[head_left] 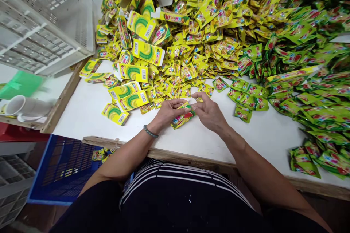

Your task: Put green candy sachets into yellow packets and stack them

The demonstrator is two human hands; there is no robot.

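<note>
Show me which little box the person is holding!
The box in the left hand, with the right hand at its white flap; the other boxes lie unheld.

Box (183, 117): partly covered by the left hand (167, 113); its upper end lies behind the fingers of both that hand and the right hand (209, 113), and its contents cannot be seen. White crate (45, 22): cut off at left and top. Blue crate (46, 176): partly hidden by table and arm. Mug (30, 106) and green sheet (23, 84): blurred. Green packets (325, 98): cut off at right, blurred towards the upper corner. Barcode digits: too small to read.
</note>
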